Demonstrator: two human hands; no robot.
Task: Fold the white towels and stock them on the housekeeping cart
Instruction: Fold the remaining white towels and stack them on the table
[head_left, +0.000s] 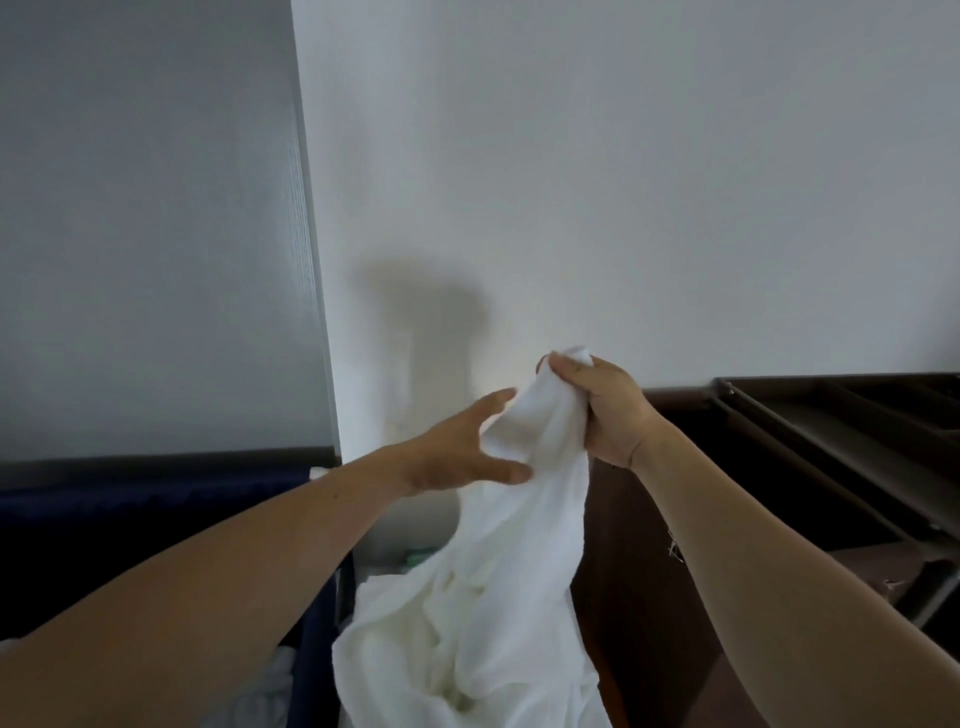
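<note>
A white towel (498, 561) hangs unfolded in front of me, bunched at the top and draping down past the bottom edge of the view. My right hand (602, 410) grips its upper corner, fingers curled round the cloth. My left hand (462, 447) is spread open beside the towel's left edge, with its fingertips at the cloth just below the gripped corner. The housekeeping cart (831, 441) shows at the right as dark brown shelves with metal rails.
A white wall (623, 182) fills the view straight ahead. A dark blue fabric bag (156, 514) hangs at the lower left, with more white cloth (275, 680) by its bottom edge. Something green (421, 558) peeks out behind the towel.
</note>
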